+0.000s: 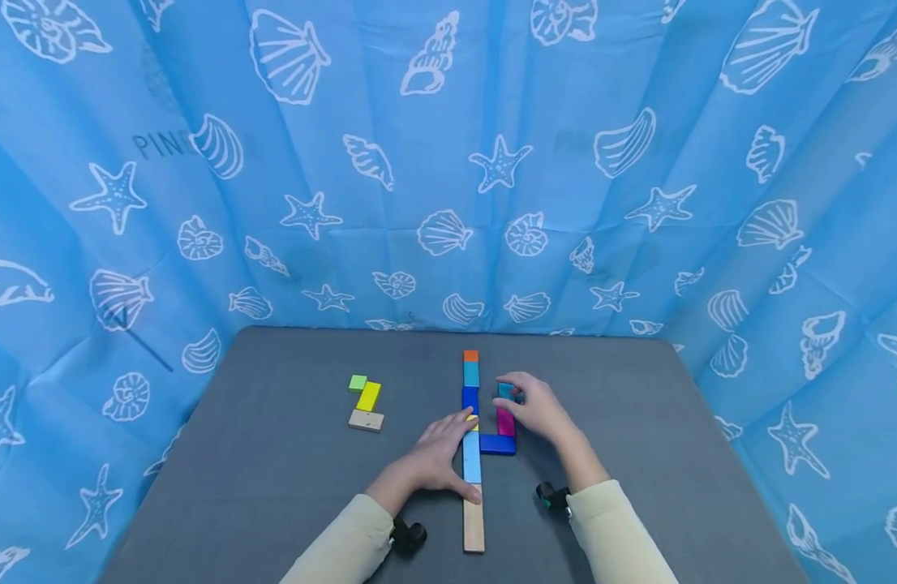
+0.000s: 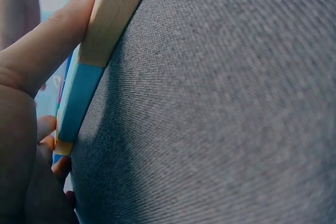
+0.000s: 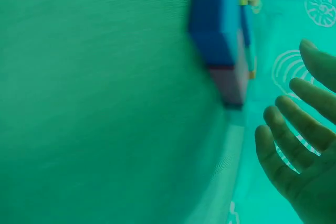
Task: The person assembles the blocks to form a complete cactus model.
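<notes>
A straight row of coloured blocks runs away from me on the table. My left hand (image 1: 437,459) lies along its left side, fingers extended; the fingertips touch the row near the small yellow block (image 1: 473,422), and the thumb rests on the plain wooden block (image 1: 474,526). Between them lies a light blue block (image 1: 471,458). Right of the row, a blue block (image 1: 497,444) sits crosswise with a magenta block (image 1: 505,422) beyond it, then a teal block (image 1: 506,390). My right hand (image 1: 539,405) is over the teal block, its thumb and fingers spread about it.
On the left of the grey table (image 1: 273,487) lie a green block (image 1: 357,383), a yellow block (image 1: 369,396) and a pale wooden block (image 1: 366,420). An orange block (image 1: 470,355) forms the row's far end. A blue shell-print curtain (image 1: 390,243) hangs behind.
</notes>
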A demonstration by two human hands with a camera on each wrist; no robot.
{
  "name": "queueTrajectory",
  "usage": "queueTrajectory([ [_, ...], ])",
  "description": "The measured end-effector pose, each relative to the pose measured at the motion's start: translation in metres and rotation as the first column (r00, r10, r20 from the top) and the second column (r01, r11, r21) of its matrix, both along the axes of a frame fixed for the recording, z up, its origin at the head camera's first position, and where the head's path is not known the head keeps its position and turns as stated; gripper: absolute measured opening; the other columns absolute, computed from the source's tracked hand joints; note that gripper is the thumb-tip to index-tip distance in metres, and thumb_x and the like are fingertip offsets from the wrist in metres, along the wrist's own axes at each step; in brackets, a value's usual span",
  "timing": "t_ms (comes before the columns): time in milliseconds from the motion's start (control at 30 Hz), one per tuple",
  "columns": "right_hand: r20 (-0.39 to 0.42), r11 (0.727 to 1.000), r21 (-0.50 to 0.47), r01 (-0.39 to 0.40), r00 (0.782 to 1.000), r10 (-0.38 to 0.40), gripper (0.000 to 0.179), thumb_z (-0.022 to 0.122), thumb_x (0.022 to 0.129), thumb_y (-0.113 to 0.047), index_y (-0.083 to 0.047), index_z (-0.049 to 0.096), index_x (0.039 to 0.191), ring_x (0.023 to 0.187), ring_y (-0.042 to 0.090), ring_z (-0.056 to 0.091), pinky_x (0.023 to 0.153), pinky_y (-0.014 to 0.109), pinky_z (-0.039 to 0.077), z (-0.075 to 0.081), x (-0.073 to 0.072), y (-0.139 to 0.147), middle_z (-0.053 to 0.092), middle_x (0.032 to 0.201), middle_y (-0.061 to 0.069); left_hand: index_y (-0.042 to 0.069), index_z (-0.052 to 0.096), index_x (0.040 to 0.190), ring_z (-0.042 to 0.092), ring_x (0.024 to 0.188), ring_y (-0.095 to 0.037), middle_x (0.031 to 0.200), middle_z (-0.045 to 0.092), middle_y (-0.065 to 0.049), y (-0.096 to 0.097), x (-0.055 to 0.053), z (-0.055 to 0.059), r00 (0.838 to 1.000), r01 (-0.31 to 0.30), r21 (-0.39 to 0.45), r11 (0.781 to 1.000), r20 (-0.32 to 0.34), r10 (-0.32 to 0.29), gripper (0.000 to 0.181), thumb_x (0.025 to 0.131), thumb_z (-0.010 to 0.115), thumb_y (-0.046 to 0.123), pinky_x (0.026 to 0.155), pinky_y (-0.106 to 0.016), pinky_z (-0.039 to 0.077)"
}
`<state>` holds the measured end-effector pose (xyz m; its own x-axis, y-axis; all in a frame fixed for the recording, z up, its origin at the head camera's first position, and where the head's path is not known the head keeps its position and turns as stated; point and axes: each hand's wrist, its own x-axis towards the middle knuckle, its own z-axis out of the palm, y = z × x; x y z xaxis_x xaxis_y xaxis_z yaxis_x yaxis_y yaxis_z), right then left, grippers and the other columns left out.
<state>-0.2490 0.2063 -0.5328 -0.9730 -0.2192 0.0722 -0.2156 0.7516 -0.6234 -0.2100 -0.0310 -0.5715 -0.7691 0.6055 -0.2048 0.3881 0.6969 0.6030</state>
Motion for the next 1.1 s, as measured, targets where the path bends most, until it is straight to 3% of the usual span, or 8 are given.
queueTrajectory([
  [233,0.099,0.995,0.098,-0.027,0.995,0.018,0.064,0.08,0.087,-0.035,-0.009,0.059,0.141,0.14,0.042,0.044,0.11,0.061,0.038,-0.013,0.018,0.009,0.049,0.151,0.019,0.025,0.021,0.162,0.014,0.156,-0.025,0.171,0.01,0.005,-0.001,-0.001,0.002,1.0,-0.004,-0.003,1.0,0.01,0.004,0.123,0.066,0.083,0.069,0.123,-0.056,0.014],
  [433,0.165,0.991,0.123,-0.043,0.986,0.022,0.07,0.081,0.086,-0.036,-0.012,0.055,0.146,0.145,0.043,0.036,0.111,0.064,0.035,-0.015,0.021,0.01,0.041,0.159,0.015,0.026,0.022,0.162,0.012,0.156,-0.028,0.171,0.005,0.007,0.002,0.0,0.003,1.0,0.009,-0.027,1.0,-0.025,-0.01,0.122,0.065,0.083,0.069,0.122,-0.06,0.015],
  [600,0.167,0.989,0.14,-0.037,0.986,0.013,0.071,0.08,0.087,-0.036,-0.013,0.053,0.148,0.145,0.043,0.036,0.11,0.064,0.036,-0.016,0.023,0.011,0.04,0.159,0.013,0.028,0.025,0.161,0.002,0.157,-0.032,0.172,-0.001,0.006,-0.002,0.001,0.005,0.998,0.029,0.091,0.995,-0.059,-0.024,0.111,0.072,0.082,0.063,0.117,-0.07,0.014],
  [700,0.164,0.989,0.146,-0.031,0.986,0.007,0.071,0.08,0.087,-0.037,-0.014,0.053,0.148,0.145,0.042,0.036,0.109,0.064,0.037,-0.015,0.024,0.011,0.04,0.159,0.013,0.025,0.035,0.158,0.008,0.155,-0.034,0.171,0.012,0.002,-0.014,-0.001,0.007,0.989,-0.013,0.152,0.988,-0.141,0.035,0.097,0.078,0.08,0.057,0.115,-0.071,0.015],
  [767,0.164,0.989,0.144,-0.028,0.987,0.004,0.071,0.08,0.086,-0.037,-0.014,0.053,0.148,0.145,0.042,0.036,0.109,0.063,0.038,-0.015,0.025,0.011,0.04,0.16,0.012,0.024,0.043,0.154,0.018,0.152,-0.035,0.167,0.025,-0.001,-0.028,-0.005,0.008,0.969,-0.072,0.153,0.986,-0.223,0.106,0.085,0.082,0.079,0.052,0.115,-0.069,0.02],
  [900,0.167,0.99,0.14,-0.022,0.986,-0.002,0.072,0.081,0.086,-0.035,-0.013,0.053,0.148,0.146,0.042,0.035,0.109,0.062,0.039,-0.013,0.025,0.01,0.04,0.16,0.012,0.021,0.054,0.145,0.035,0.139,-0.034,0.151,0.045,-0.007,-0.061,-0.013,0.007,0.897,-0.244,0.145,0.959,-0.34,0.28,0.066,0.086,0.08,0.035,0.111,-0.062,0.03],
  [1000,0.178,0.99,0.143,-0.019,0.984,-0.007,0.071,0.081,0.086,-0.035,-0.014,0.053,0.148,0.146,0.042,0.034,0.11,0.062,0.038,-0.012,0.025,0.01,0.039,0.16,0.012,0.019,0.058,0.14,0.042,0.129,-0.033,0.138,0.05,-0.011,-0.085,-0.016,0.006,0.856,-0.359,0.156,0.92,-0.338,0.392,0.059,0.086,0.081,0.024,0.106,-0.059,0.034],
  [1100,0.191,0.989,0.147,-0.015,0.982,-0.013,0.072,0.081,0.086,-0.035,-0.014,0.052,0.148,0.147,0.042,0.034,0.11,0.062,0.038,-0.011,0.025,0.01,0.038,0.161,0.012,0.016,0.059,0.137,0.043,0.121,-0.033,0.131,0.05,-0.012,-0.104,-0.018,0.003,0.836,-0.437,0.162,0.885,-0.291,0.466,0.056,0.085,0.08,0.017,0.1,-0.056,0.035],
])
